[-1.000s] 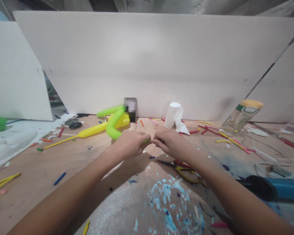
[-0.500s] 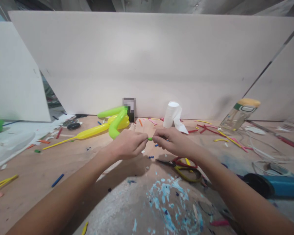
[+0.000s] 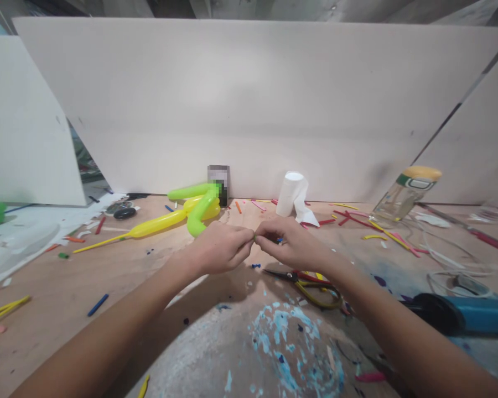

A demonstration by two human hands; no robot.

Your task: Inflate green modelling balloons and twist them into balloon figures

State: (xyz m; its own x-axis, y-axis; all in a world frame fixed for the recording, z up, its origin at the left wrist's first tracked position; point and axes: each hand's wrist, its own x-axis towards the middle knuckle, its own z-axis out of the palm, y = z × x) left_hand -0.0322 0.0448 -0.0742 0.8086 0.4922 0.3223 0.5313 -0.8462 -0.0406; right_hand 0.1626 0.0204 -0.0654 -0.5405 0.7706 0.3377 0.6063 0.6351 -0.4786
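Observation:
A long lime-green balloon (image 3: 197, 217) is bent on itself, and its near end runs into my left hand (image 3: 224, 247), whose fingers are closed around it. My right hand (image 3: 289, 241) is closed in a pinch at the same spot, fingertips touching those of the left. Only a speck of green shows between them; the rest of that end is hidden. Beside the green balloon lies a yellow balloon (image 3: 157, 223), inflated in part, with a thin limp tail. Scissors (image 3: 292, 277) with red and yellow handles rest below my right wrist.
Behind the table stands a white panel (image 3: 253, 110). A paper roll (image 3: 288, 193), a phone-like dark object (image 3: 223, 196) and a tilted bottle (image 3: 398, 196) are along it. At right lies a blue pump (image 3: 485, 315). Balloon scraps and blue paint flecks dot the tabletop (image 3: 141, 298).
My hands have come together, and the stretch of green balloon between them has shrunk to a speck. The green balloon has shifted slightly right.

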